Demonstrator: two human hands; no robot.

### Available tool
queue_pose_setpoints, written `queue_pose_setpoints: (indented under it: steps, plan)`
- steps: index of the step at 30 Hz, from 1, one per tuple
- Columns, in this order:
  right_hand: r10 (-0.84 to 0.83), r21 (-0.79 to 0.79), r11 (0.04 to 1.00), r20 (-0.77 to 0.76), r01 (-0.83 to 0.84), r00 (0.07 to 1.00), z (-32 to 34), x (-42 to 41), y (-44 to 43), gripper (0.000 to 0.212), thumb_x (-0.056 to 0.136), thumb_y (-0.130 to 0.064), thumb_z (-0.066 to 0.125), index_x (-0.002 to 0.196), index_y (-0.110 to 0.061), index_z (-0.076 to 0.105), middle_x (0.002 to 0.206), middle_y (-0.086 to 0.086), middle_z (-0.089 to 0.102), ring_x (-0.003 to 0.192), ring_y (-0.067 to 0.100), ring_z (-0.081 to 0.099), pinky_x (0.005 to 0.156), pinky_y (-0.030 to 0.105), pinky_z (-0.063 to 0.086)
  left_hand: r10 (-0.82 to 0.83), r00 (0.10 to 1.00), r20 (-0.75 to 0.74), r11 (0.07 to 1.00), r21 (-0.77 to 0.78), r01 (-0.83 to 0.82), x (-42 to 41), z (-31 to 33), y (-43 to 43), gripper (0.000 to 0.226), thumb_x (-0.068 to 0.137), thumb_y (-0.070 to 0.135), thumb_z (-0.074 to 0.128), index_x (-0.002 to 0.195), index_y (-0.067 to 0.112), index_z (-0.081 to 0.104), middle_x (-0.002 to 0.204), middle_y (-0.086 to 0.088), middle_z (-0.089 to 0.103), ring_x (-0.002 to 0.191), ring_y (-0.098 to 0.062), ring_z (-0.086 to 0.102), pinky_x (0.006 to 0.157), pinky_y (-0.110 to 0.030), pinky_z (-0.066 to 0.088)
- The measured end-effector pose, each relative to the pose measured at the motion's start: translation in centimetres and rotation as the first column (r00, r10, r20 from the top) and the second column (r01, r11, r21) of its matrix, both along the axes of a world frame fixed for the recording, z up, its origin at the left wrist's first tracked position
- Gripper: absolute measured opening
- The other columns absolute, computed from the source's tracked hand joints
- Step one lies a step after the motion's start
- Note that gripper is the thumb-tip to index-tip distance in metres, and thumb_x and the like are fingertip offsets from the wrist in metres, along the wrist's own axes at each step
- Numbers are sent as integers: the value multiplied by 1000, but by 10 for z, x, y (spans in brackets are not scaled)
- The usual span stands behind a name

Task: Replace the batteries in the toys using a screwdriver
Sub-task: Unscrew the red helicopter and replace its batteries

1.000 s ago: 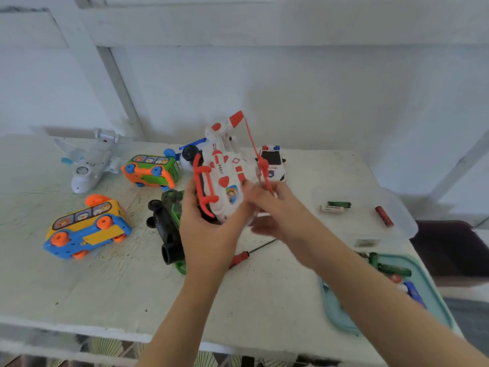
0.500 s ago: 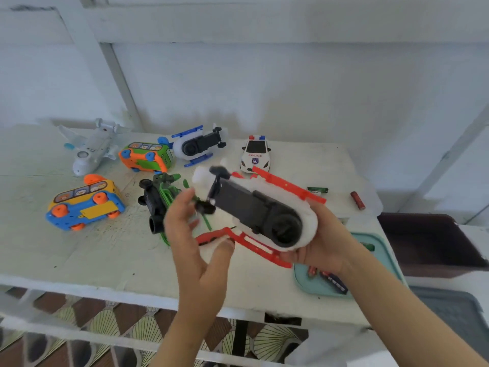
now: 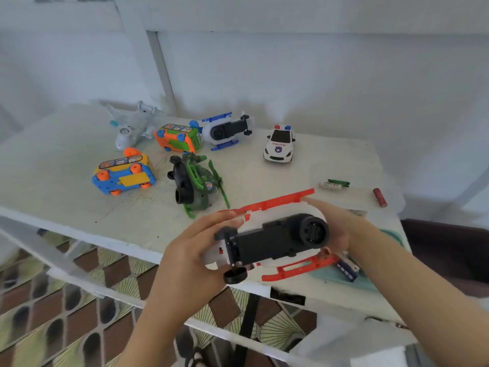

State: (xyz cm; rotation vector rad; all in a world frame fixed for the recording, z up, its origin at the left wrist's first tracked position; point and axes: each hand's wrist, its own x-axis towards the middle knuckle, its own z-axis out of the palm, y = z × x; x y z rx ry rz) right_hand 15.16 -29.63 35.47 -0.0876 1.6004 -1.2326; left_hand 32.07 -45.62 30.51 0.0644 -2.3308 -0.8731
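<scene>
Belly-up in 2 bare hands, a white plastic toy helicopter [image 3: 275,241] with red skids is held just above the near edge of a scuffed white table [image 3: 66,181]. The toy's long axis runs almost level from left to right across the view. Its small-wheeled tail end sits in the left hand [image 3: 190,258], whose fingers curl over the far flank. Its rounded nose, with the big black wheel, is cupped in the right hand [image 3: 344,229], fingers stretched along the far side and what looks like the thumb tucked beneath.

The black underside panel faces the camera, midway between the 2 hands; whether a screw fastens it is too small to tell. No screwdriver shows in view, so the likely next step is to free 1 hand to fetch it while the other steadies the toy. The right hand lies nearer the supplies.

Those sit to the right: 2 slim batteries [image 3: 334,184], 1 green and 1 white, and 1 red cylindrical battery [image 3: 380,197] lie on the table well beyond the nose, and a pale teal plastic tray [image 3: 365,284] is partly hidden beneath the right wrist. Farther back lie 6 other toys, among them a green plastic helicopter [image 3: 197,184] on its side and a white police car [image 3: 279,144].
</scene>
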Motion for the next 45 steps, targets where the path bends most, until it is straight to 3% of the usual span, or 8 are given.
queue_pose_setpoints:
  steps: [3,7,11,15,20,35,40,45]
  plan:
    - [168,89,983,-77,-161,983,-6,2,-15,24,99,-28,40,103,-12,57,95,9,63,101,27,61,96,42,43,85,996,16,989,123,-86,17,-9,3,51,64,38,86,110,33,66,117,21,61,109,6,59,91,-5,41]
    - [363,296,920,-405,-255,839,-24,-5,-47,29,100,-30,48,79,-13,57,80,8,64,59,18,58,71,33,55,177,982,68,954,234,-188,36,-14,-1,35,60,43,73,94,36,67,104,18,63,95,1,63,79,-5,43]
    - [321,249,945,-838,-214,441,-52,-11,-77,13,87,-32,64,92,-20,68,95,-2,66,89,16,60,78,30,48,194,973,122,956,200,-216,53,-15,-9,33,59,47,73,91,40,66,106,22,63,94,5,62,76,-3,42]
    - [473,429,848,-878,-311,78,-66,-5,-97,34,94,-36,55,121,-18,67,121,2,65,111,23,56,92,35,45,217,968,124,932,268,-244,64,-19,-15,38,54,47,74,91,47,69,104,26,64,95,3,62,77,-5,44]
    - [455,492,841,-869,-226,-198,-74,-3,-107,27,96,-36,48,103,-23,71,90,1,70,92,23,57,84,31,31,237,967,94,934,253,-253,72,-20,-23,45,53,45,72,94,63,62,102,32,63,94,7,60,77,-2,42]
    - [-149,-167,977,-980,-135,130,-18,-11,-78,31,95,-14,55,125,-17,46,96,3,66,80,19,64,76,40,53,250,968,30,944,214,-250,34,-42,-30,36,65,50,76,98,52,62,108,23,61,99,5,59,78,-10,48]
    - [-515,-505,853,-855,-132,-61,6,0,-58,40,94,-5,53,131,-18,44,97,-2,66,83,10,66,80,18,52,227,973,-31,958,188,-217,-5,-58,-25,44,68,23,88,106,31,67,110,27,60,103,10,55,85,-7,44]
    - [-765,-774,618,-632,-136,121,23,17,-39,38,94,3,51,115,-21,32,86,15,63,78,19,69,74,37,58,260,956,-134,954,191,-232,-40,-66,-13,50,68,35,81,110,10,71,109,8,63,101,9,55,90,-7,42]
